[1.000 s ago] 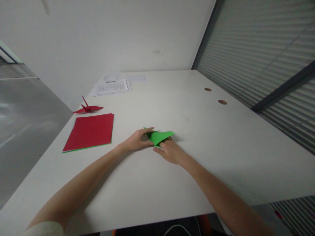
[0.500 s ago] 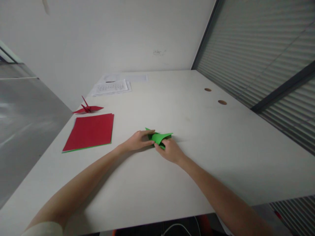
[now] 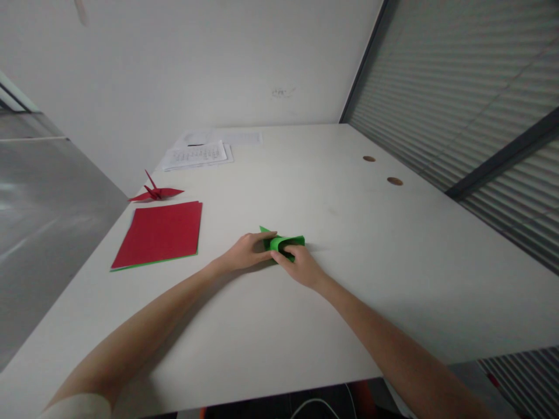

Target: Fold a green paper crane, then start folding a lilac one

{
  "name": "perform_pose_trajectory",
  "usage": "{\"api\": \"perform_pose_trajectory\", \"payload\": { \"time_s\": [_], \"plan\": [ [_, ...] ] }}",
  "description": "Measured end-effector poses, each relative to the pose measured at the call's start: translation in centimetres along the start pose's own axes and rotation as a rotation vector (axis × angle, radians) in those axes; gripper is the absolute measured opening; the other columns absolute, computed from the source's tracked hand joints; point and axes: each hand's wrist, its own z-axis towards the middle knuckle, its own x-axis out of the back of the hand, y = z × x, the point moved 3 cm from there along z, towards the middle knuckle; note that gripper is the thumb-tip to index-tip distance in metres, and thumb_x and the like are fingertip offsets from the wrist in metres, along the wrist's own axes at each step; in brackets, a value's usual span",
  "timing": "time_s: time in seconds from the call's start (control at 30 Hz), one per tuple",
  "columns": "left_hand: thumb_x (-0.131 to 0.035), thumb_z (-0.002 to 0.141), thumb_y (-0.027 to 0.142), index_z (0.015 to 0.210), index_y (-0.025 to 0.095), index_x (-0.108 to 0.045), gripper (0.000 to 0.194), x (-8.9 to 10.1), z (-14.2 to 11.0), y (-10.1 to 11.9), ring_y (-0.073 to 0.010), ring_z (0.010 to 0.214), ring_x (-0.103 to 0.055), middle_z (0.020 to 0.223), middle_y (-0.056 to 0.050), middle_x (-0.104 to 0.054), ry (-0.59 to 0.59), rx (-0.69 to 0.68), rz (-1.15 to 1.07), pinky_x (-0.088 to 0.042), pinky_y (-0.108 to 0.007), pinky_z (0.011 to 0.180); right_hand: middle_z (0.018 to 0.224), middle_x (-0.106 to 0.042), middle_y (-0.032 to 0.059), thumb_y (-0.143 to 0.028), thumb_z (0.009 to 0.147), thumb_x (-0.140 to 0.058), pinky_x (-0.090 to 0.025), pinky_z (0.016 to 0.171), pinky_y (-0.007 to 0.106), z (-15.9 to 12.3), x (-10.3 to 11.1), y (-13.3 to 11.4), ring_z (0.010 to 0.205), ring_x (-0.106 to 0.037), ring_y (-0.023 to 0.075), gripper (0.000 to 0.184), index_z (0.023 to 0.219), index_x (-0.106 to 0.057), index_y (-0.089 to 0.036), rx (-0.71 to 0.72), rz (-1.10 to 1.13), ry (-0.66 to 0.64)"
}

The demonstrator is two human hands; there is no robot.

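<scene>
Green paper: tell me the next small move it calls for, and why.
I'd probably have the right hand gently press the green paper flatter: its upper layer bows up in an open curl, that hand is right at the opening, and the left hand is on the paper's left part, so it could likely steady it.

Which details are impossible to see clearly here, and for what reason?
Head view:
Inner folds of the green paper: partly covered by left hand and right hand.
Writing on the white sheets: too small, blurred.
What lies under the red sheet: mostly covered by it.
White cable: cut off by the picture's bottom edge.
</scene>
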Motion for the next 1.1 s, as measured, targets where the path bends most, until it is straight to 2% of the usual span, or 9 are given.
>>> {"api": "perform_pose_trajectory", "payload": {
  "time_s": [0.17, 0.37, 0.43, 0.5, 0.57, 0.67, 0.73, 0.87, 1.1],
  "plan": [
    [-0.071, 0.078, 0.042, 0.131, 0.011, -0.057, 0.062, -0.4, 0.0, 0.1, -0.0288, 0.114, -0.062, 0.125, -0.015, -0.066, 0.017, -0.018, -0.023, -0.047, -0.042, 0.102, 0.065, -0.063, 0.0048, -0.045, 0.092, -0.049, -0.039, 0.063, 0.029, -0.4, 0.5, -1.1, 0.064, -0.057, 0.0171, 0.04, 0.065, -0.057, -0.018, 0.062, -0.096, -0.066],
    [-0.075, 0.075, 0.046, 0.127, 0.014, -0.061, 0.062, -0.8, -0.1, 0.2, -0.027, 0.107, -0.065, 0.119, -0.013, -0.068, 0.059, 0.0, 0.02, -0.049, -0.038, 0.097, 0.067, -0.064, 0.008, -0.023, 0.085, -0.047, -0.038, 0.064, 0.03, 0.0, 2.7, -1.2, 0.065, -0.055, 0.0181, 0.024, 0.064, -0.058, -0.017, 0.093, -0.26, -0.012],
    [-0.074, 0.076, 0.046, 0.127, 0.014, -0.06, 0.062, -0.8, -0.1, 0.2, -0.0266, 0.106, -0.065, 0.118, -0.012, -0.069, 0.065, -0.001, 0.034, -0.049, -0.038, 0.097, 0.063, -0.062, 0.0053, -0.019, 0.081, -0.048, -0.036, 0.061, 0.028, 0.2, 3.1, -1.0, 0.061, -0.052, 0.0159, 0.021, 0.062, -0.057, -0.017, 0.056, -0.239, -0.057],
    [-0.073, 0.076, 0.046, 0.128, 0.014, -0.06, 0.062, -0.8, -0.1, 0.2, -0.0267, 0.106, -0.065, 0.119, -0.012, -0.068, 0.066, -0.007, 0.048, -0.049, -0.038, 0.097, 0.06, -0.059, 0.0019, -0.022, 0.082, -0.05, -0.034, 0.058, 0.026, 0.2, 3.1, -0.8, 0.058, -0.049, 0.0138, 0.021, 0.062, -0.058, -0.017, 0.028, -0.154, -0.142],
    [-0.073, 0.076, 0.047, 0.127, 0.015, -0.06, 0.062, -0.8, -0.1, 0.2, -0.0269, 0.107, -0.064, 0.119, -0.013, -0.068, 0.07, -0.01, 0.063, -0.049, -0.039, 0.097, 0.057, -0.055, -0.0008, -0.034, 0.086, -0.051, -0.032, 0.053, 0.025, 0.3, 2.9, -0.5, 0.055, -0.046, 0.0124, 0.03, 0.062, -0.058, -0.017, -0.017, -0.054, -0.175],
    [-0.072, 0.077, 0.047, 0.127, 0.015, -0.06, 0.061, -0.9, -0.1, 0.2, -0.0268, 0.107, -0.064, 0.119, -0.013, -0.068, 0.074, -0.012, 0.075, -0.049, -0.039, 0.097, 0.05, -0.047, -0.0022, -0.052, 0.087, -0.048, -0.028, 0.049, 0.025, 0.4, 2.9, 0.3, 0.05, -0.042, 0.0115, 0.047, 0.055, -0.051, -0.018, -0.135, -0.005, -0.045],
    [-0.071, 0.078, 0.048, 0.127, 0.015, -0.06, 0.06, -0.9, -0.1, 0.4, -0.0266, 0.107, -0.064, 0.12, -0.013, -0.068, 0.07, -0.016, 0.072, -0.049, -0.039, 0.097, 0.048, -0.046, -0.0012, -0.054, 0.086, -0.048, -0.029, 0.048, 0.026, 0.5, 3.0, 0.7, 0.049, -0.042, 0.0119, 0.049, 0.052, -0.046, -0.019, -0.171, -0.029, 0.094],
    [-0.068, 0.081, 0.049, 0.127, 0.012, -0.059, 0.06, -0.8, -0.1, 0.7, -0.0264, 0.106, -0.064, 0.119, -0.015, -0.067, 0.078, 0.005, 0.07, -0.049, -0.041, 0.096, 0.055, -0.057, 0.0029, -0.042, 0.087, -0.051, -0.036, 0.053, 0.027, 0.3, 3.0, 0.3, 0.053, -0.05, 0.0148, 0.038, 0.058, -0.051, -0.019, -0.059, -0.061, 0.214],
    [-0.07, 0.08, 0.048, 0.128, 0.017, -0.058, 0.058, -0.5, 0.0, 1.5, -0.0273, 0.113, -0.06, 0.123, -0.013, -0.065, 0.052, -0.067, -0.034, -0.045, -0.042, 0.102, 0.09, -0.068, 0.0069, -0.036, 0.092, -0.053, -0.048, 0.08, 0.032, -0.1, 2.4, -1.4, 0.087, -0.062, 0.0193, 0.022, 0.087, -0.066, -0.02, 0.221, -0.053, 0.044]
  ]
}}
